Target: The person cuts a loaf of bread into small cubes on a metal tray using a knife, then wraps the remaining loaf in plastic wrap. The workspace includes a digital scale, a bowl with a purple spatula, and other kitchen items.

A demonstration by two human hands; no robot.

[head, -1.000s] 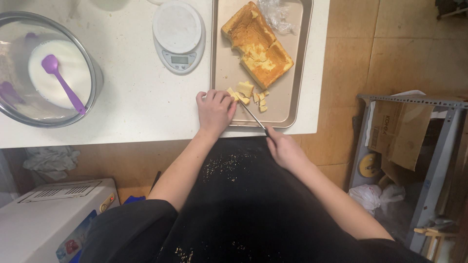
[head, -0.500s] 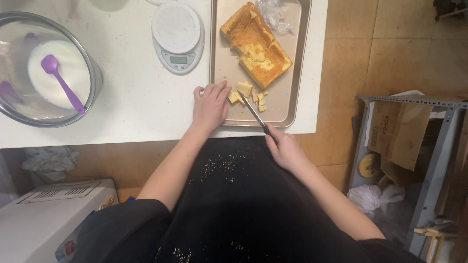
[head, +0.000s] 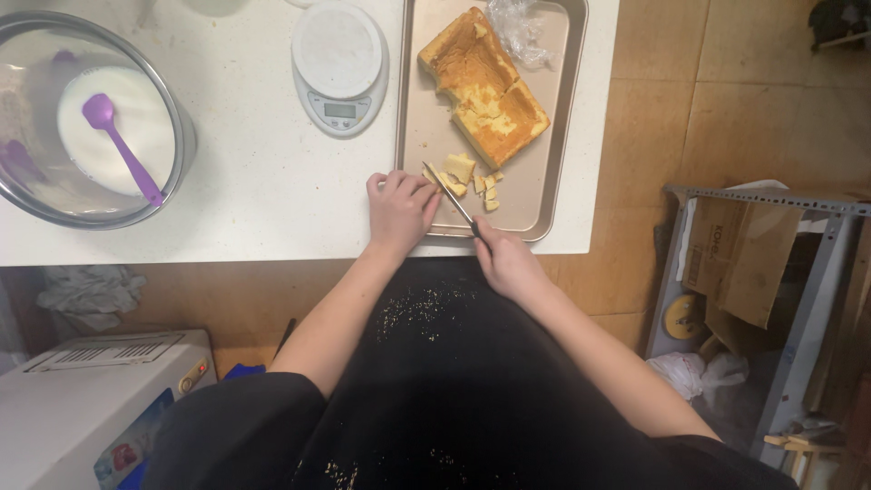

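Note:
A golden sponge cake slab (head: 485, 86) lies on a metal baking tray (head: 426, 136) on the white counter. Small cut cake cubes (head: 467, 172) sit near the tray's front edge. My right hand (head: 504, 259) grips a knife (head: 449, 195) whose blade points up-left into the cubes. My left hand (head: 399, 209) rests with curled fingers at the tray's front left corner, touching the pieces beside the blade.
A white kitchen scale (head: 340, 68) stands left of the tray. A glass bowl (head: 86, 122) of white liquid holds a purple spatula (head: 118, 145). Crumpled plastic wrap (head: 517, 32) lies on the tray's far end. A metal rack with cardboard boxes (head: 753, 263) stands on the floor at right.
The knife blade has shifted slightly left among the cubes, and my left hand has slid with it along the tray's edge.

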